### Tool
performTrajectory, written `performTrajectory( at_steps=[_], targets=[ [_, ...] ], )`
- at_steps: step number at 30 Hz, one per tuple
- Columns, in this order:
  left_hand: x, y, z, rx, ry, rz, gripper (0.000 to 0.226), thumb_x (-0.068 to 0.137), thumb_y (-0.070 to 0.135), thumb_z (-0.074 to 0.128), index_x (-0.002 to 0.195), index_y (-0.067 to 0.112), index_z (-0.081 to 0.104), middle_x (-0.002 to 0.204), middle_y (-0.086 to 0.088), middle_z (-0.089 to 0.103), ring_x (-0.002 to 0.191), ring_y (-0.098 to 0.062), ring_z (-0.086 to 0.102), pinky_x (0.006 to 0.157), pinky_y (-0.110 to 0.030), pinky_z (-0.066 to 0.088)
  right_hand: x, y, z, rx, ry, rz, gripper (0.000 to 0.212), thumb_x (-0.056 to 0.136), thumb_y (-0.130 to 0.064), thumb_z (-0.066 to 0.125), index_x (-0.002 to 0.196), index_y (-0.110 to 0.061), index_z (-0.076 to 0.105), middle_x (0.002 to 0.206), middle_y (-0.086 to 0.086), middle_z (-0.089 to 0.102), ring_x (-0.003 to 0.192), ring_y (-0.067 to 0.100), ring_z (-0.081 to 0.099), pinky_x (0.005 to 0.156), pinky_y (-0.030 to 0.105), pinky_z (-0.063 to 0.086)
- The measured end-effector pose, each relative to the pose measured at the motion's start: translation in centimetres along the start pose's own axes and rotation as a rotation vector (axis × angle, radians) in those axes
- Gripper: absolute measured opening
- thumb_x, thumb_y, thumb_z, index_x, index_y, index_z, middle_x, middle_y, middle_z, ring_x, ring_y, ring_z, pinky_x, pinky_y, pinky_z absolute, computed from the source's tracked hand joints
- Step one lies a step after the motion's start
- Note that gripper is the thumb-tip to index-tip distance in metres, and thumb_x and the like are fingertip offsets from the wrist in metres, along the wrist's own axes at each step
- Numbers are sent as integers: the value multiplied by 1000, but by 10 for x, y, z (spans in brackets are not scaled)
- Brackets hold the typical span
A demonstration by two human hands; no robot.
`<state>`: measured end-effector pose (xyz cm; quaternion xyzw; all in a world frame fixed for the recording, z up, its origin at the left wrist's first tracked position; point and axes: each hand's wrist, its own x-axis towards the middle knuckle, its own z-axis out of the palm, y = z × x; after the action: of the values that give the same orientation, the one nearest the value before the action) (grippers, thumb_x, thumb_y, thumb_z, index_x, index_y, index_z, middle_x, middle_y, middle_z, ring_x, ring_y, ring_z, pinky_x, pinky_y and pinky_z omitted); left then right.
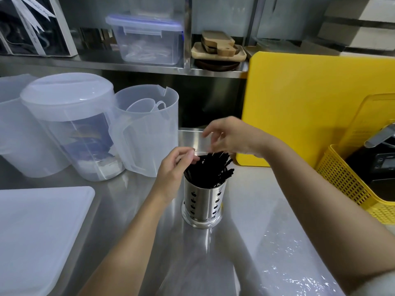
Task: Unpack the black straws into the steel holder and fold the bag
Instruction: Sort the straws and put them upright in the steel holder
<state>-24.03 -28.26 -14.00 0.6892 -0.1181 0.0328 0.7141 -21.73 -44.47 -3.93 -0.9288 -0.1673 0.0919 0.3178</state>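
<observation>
Left hand [174,167]: forearm bare, reaching forward from lower left, wrist straight, fingers curled inward with thumb and fingertips pinched together, palm turned right. Right hand [229,136]: forearm bare, entering from lower right, wrist bent, fingers loosely spread and pointing left, slightly blurred, raised above the left hand

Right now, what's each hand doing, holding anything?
Left hand: fingers pinched at the black straws in the steel holder.
Right hand: open, fingers spread above the straws, holding nothing.
</observation>
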Motion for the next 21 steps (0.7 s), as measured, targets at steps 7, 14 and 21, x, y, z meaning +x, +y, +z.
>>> performTrajectory(
  at_steps=[7, 14, 21],
  targets=[
    [10, -3, -10, -90, 163, -10, 28, 81, 36, 47, 90, 15, 63, 77, 4, 73, 80, -10, 65, 78, -17, 48, 1, 41, -1, -28, 97, 92, 40, 85, -34, 63, 115, -8, 59, 81, -6, 51, 59, 1, 39, 39, 6, 35],
    [17, 5, -10, 14, 87, -5, 26, 76, 32, 53, 90, 12, 62, 83, -2, 68, 75, 1, 63, 75, -9, 48, 15, 48, 17, -37, -59, 95, 47, 84, -48, 58, 122, -21, 52, 90, -2, 53, 82, 14, 54, 69, 25, 47],
    [43, 28, -6, 326, -161, -18, 14, 87, 20, 61, 100, 14, 62, 91, 3, 62, 91, -11, 59, 79, -12, 45, 27, 51, 22, -142, -90, 13, 21, 90, -35, 56, 96, -15, 58, 83, -3, 52, 80, 14, 52, 59, 18, 39]
  ],
)
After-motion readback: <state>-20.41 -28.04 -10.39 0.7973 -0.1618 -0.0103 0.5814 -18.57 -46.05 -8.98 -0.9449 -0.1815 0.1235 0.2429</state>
